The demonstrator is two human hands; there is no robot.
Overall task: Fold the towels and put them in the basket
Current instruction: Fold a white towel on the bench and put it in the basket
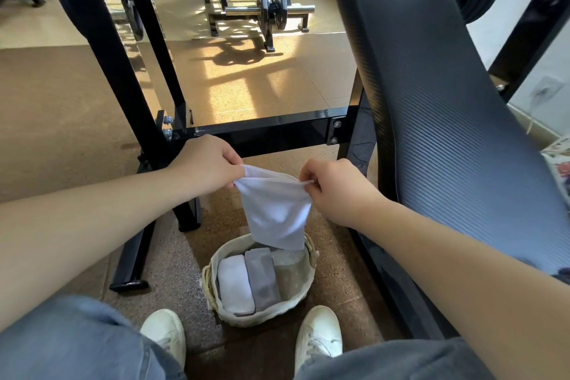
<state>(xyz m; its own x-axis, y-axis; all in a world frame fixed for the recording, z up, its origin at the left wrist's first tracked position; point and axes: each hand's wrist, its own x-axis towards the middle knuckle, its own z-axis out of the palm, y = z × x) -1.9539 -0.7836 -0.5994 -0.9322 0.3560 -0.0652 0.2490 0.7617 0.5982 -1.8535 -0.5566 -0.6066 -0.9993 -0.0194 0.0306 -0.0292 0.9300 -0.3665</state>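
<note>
- Task looks partly done, my judgement: two folded towels already sit in the basket [303, 298], one more is in my hands, not yet fully folded.
- White towel [276, 210] hangs in the air between my hands, directly above the basket's far side; its lower edge dips near or just past the rim, can't tell if it touches anything.
- My left hand [206, 165] pinches the towel's top left corner, fingers curled on the cloth.
- My right hand [336, 191] pinches the top right corner, thumb and fingers closed on the edge.
- Towel is bunched along the top edge and tapers downward; looks doubled over, but I can't count the layers.
- Basket stands on the floor [77, 133] between my two white shoes [165, 335], small and round, woven with a pale cloth lining.
- Inside: a folded white towel [236, 282] at the left, a folded grey towel [262, 276] touching it on the right, both lying side by side.
- Right part of the basket shows only lining, so there's room for this one, I'd judge.
- Left to do: finish the fold, then lower it in beside the grey one. No other loose towels in view, so this may be the last, can't be sure.
- Black gym frame [262, 133] crosses just behind my hands; padded bench [447, 133] slopes at the right.
</note>
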